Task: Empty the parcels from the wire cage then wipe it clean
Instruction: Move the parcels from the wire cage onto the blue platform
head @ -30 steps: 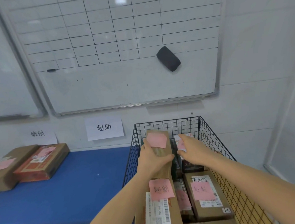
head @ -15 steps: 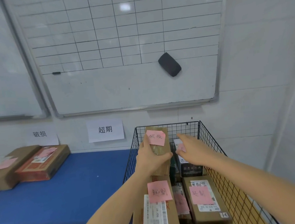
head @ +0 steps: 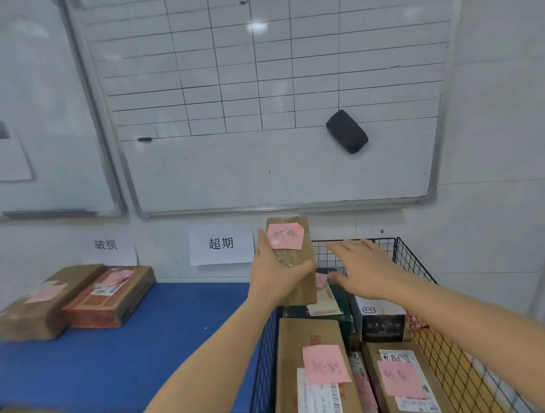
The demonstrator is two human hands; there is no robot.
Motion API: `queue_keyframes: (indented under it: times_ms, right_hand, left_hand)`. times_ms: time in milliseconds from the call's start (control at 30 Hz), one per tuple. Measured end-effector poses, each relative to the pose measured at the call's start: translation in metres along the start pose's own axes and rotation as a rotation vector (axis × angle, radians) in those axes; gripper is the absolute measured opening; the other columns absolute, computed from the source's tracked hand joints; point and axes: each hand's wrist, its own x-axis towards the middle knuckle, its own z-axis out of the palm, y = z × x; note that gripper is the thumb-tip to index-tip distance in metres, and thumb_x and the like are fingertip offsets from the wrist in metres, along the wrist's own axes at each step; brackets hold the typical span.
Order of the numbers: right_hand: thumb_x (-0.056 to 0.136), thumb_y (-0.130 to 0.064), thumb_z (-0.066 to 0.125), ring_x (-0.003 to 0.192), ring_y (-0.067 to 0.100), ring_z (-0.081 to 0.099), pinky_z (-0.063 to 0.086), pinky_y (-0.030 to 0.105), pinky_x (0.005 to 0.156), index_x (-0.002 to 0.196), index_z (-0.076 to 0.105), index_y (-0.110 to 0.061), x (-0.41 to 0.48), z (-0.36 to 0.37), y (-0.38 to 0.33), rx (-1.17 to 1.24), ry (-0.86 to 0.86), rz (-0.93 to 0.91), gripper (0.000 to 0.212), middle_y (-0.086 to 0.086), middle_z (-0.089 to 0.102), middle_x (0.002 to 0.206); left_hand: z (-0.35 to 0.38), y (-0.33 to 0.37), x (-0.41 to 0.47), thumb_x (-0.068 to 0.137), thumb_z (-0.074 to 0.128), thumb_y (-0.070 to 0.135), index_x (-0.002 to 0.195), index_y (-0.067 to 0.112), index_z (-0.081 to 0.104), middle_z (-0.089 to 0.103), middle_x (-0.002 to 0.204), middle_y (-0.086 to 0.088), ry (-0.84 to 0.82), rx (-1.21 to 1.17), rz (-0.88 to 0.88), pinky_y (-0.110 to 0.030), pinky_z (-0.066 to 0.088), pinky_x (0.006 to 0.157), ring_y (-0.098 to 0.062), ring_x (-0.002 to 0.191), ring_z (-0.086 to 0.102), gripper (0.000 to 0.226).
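My left hand (head: 275,279) grips a narrow brown parcel (head: 297,263) with a pink note, held upright above the far left corner of the black wire cage (head: 434,333). My right hand (head: 366,272) hovers with spread, straight fingers over the cage's far end and holds nothing. Several parcels lie in the cage: a long brown one (head: 313,372) with a pink note, a brown one (head: 406,385) to its right, a dark green one (head: 341,311) and a black box (head: 383,323).
A blue platform (head: 113,352) stands left of the cage with two parcels (head: 76,298) at its far left. Paper labels (head: 221,243) hang on the wall under a whiteboard (head: 272,92) with a black eraser (head: 346,131).
My left hand has lifted the narrow parcel up out of the cage. My right hand has come off the parcel it touched and now hovers open.
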Motion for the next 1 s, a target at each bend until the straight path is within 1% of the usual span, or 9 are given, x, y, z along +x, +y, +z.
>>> queue_keyframes:
  times_ms: [167,267,367,500,567,667,767,933,1000]
  right_hand:
    - [0.097,-0.042,0.047,0.141,0.02,0.03,0.018,0.039,0.118,0.152,0.019,-0.02,0.032,-0.004,-0.047,-0.006,0.011,0.009,0.066,0.003,0.031,0.155]
    - [0.097,-0.041,0.047,0.139,0.022,0.033,0.025,0.037,0.115,0.152,0.02,-0.018,0.058,-0.005,-0.091,0.023,0.021,0.004,0.065,0.004,0.032,0.155]
    - [0.097,-0.038,0.046,0.137,0.023,0.036,0.029,0.033,0.111,0.151,0.019,-0.016,0.086,-0.001,-0.145,0.038,0.023,-0.029,0.064,0.006,0.033,0.153]
    - [0.097,-0.036,0.046,0.136,0.022,0.035,0.028,0.031,0.109,0.152,0.017,-0.017,0.124,0.008,-0.223,0.064,0.018,-0.083,0.066,0.005,0.034,0.152]
    - [0.097,-0.036,0.045,0.136,0.021,0.035,0.027,0.031,0.11,0.152,0.017,-0.017,0.142,0.016,-0.258,0.102,0.013,-0.104,0.065,0.004,0.034,0.151]
    - [0.098,-0.036,0.044,0.136,0.021,0.036,0.029,0.032,0.11,0.152,0.017,-0.017,0.167,0.031,-0.302,0.135,-0.01,-0.124,0.064,0.004,0.036,0.15]
    - [0.098,-0.037,0.044,0.135,0.022,0.036,0.03,0.031,0.108,0.152,0.015,-0.018,0.19,0.047,-0.334,0.121,-0.043,-0.146,0.064,0.005,0.036,0.15]
    - [0.098,-0.038,0.043,0.136,0.022,0.035,0.031,0.032,0.109,0.152,0.014,-0.018,0.233,0.069,-0.366,0.132,-0.074,-0.163,0.065,0.004,0.033,0.152]
    - [0.098,-0.038,0.043,0.137,0.022,0.034,0.03,0.032,0.109,0.153,0.014,-0.018,0.252,0.076,-0.375,0.173,-0.078,-0.161,0.065,0.004,0.032,0.153]
  left_hand:
    - [-0.061,-0.016,0.021,0.064,0.079,0.048,0.152,0.023,-0.009,0.04,0.143,0.001,-0.004,-0.051,-0.05,-0.032,0.043,0.092,-0.021,0.125,0.044,0.127]
    - [-0.108,-0.043,0.029,0.062,0.079,0.051,0.151,0.024,-0.012,0.039,0.145,0.002,-0.022,-0.026,-0.067,-0.035,0.043,0.099,-0.021,0.127,0.044,0.13]
    - [-0.159,-0.077,0.041,0.065,0.078,0.049,0.152,0.022,-0.011,0.041,0.143,0.004,-0.022,-0.001,-0.083,-0.031,0.043,0.094,-0.02,0.125,0.046,0.127]
    - [-0.227,-0.124,0.052,0.069,0.078,0.043,0.151,0.018,-0.001,0.047,0.127,0.008,0.022,-0.002,-0.069,-0.025,0.04,0.084,-0.013,0.109,0.049,0.117]
    - [-0.257,-0.148,0.058,0.064,0.078,0.047,0.15,0.02,0.002,0.046,0.13,0.008,0.046,0.019,-0.086,-0.026,0.041,0.087,-0.015,0.115,0.049,0.118]
    - [-0.294,-0.184,0.069,0.063,0.079,0.044,0.137,0.024,0.023,0.049,0.122,0.009,0.077,0.032,-0.124,-0.021,0.042,0.078,-0.014,0.113,0.051,0.095]
    - [-0.32,-0.214,0.081,0.055,0.08,0.05,0.138,0.018,0.025,0.052,0.127,0.006,0.091,0.014,-0.174,-0.031,0.048,0.091,-0.016,0.118,0.052,0.104]
    - [-0.35,-0.25,0.115,0.065,0.081,0.04,0.151,0.014,0.007,0.041,0.139,0.005,0.132,0.001,-0.2,-0.026,0.037,0.099,-0.015,0.129,0.041,0.116]
    - [-0.359,-0.261,0.133,0.066,0.081,0.039,0.15,0.012,0.009,0.04,0.143,0.0,0.145,0.023,-0.198,-0.025,0.037,0.096,-0.018,0.129,0.04,0.113]
